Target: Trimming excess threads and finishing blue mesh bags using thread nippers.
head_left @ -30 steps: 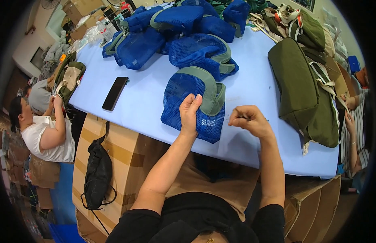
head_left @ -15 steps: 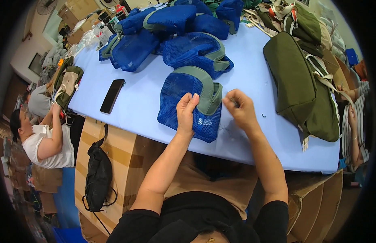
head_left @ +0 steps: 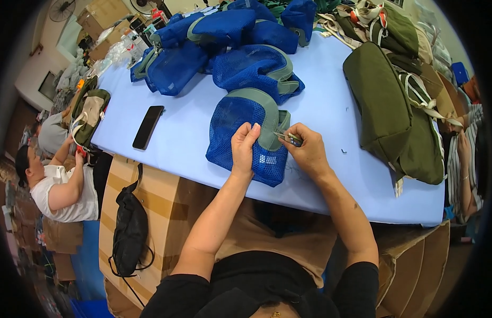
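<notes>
Blue mesh bag [head_left: 224, 132] with grey-green trim [head_left: 268, 114]: located on the surface [head_left: 185, 119], at its near edge, directly in front of the person. The left hand [head_left: 243, 151] lies over the middle of the bag, thumb uppermost, its fingers pinching the mesh just left of the trim. The right hand [head_left: 308, 151] is at the bag's right side; its fingers are closed around a small metal tool [head_left: 291, 139], the tip of which points left at the trim's right-hand end. Contact between tip and trim cannot be confirmed. Other blue mesh bags [head_left: 177, 66] are piled beyond. A black phone [head_left: 148, 127] lies to the left, well apart; an olive bag [head_left: 375, 95] lies to the right.
</notes>
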`<state>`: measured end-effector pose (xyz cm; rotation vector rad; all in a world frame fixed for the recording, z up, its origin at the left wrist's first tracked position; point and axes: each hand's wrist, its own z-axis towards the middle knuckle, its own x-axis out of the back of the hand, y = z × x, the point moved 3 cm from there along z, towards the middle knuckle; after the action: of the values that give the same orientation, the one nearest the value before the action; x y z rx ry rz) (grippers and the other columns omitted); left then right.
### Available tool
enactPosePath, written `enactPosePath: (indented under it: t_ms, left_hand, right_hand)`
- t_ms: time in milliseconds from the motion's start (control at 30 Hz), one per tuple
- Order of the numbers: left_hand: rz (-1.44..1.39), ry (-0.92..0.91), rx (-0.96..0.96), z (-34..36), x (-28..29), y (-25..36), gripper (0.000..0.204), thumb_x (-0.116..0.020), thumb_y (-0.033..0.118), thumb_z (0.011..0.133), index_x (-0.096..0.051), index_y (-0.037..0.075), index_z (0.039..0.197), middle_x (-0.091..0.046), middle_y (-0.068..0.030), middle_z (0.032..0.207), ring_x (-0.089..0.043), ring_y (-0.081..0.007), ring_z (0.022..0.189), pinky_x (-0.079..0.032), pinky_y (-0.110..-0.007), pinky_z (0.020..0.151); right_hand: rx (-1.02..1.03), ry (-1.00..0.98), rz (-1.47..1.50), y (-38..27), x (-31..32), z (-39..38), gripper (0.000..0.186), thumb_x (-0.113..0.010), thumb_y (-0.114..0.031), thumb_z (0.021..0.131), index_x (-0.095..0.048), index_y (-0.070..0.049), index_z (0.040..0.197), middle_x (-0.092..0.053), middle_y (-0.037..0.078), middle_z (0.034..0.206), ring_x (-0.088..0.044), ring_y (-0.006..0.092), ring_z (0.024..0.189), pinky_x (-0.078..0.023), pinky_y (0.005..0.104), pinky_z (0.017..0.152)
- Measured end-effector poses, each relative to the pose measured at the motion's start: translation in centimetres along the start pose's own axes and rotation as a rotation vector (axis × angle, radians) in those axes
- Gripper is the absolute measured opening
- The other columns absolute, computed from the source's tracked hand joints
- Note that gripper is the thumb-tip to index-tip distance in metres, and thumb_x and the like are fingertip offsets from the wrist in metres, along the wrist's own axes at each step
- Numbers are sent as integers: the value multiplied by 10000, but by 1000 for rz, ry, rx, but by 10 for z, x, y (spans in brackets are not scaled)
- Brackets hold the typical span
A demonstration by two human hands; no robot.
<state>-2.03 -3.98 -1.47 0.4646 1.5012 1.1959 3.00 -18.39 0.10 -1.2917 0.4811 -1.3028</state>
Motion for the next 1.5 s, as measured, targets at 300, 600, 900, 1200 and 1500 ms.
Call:
enactPosePath:
  t_ms: [300,600,900,1200,1500]
  left_hand:
    - [31,-107,63,0,-3,-4,306,-528,135,863,-371,138,601,-381,78,599,-314,-8,558,-262,-174,506]
    - [-87,-176,201,-5,-5,4,104,-504,118,861,-530,77,769,-559,22,729,-507,-45,650,-402,-177,605]
    - [-125,-204,204,-5,-2,2,110,-501,118,864,-544,71,774,-575,13,733,-536,-57,651,-430,-180,609]
    - [-20,-285,259,-7,-11,-1,174,-507,132,865,-506,95,695,-526,48,682,-467,-21,605,-381,-161,571]
    - [6,-322,302,-6,-2,-9,202,-508,143,863,-470,109,667,-489,58,653,-441,-15,588,-366,-157,549]
  right_hand:
    - [25,260,79,4,24,12,132,-639,-76,747,-520,-24,763,-531,23,597,-465,62,543,-394,231,509]
    - [-16,567,49,37,56,25,151,-641,-123,765,-538,-13,766,-488,3,556,-415,68,515,-361,234,497]
    - [-81,2,488,11,49,14,282,-592,-233,815,-597,-52,1031,-357,-92,537,-303,12,455,-233,171,422]
    - [-156,-262,446,12,43,13,200,-591,-266,808,-605,-67,792,-430,-71,568,-342,26,489,-263,182,449]
    - [-353,17,678,26,44,15,211,-552,-268,842,-531,-66,787,-311,-87,490,-239,19,394,-180,192,373]
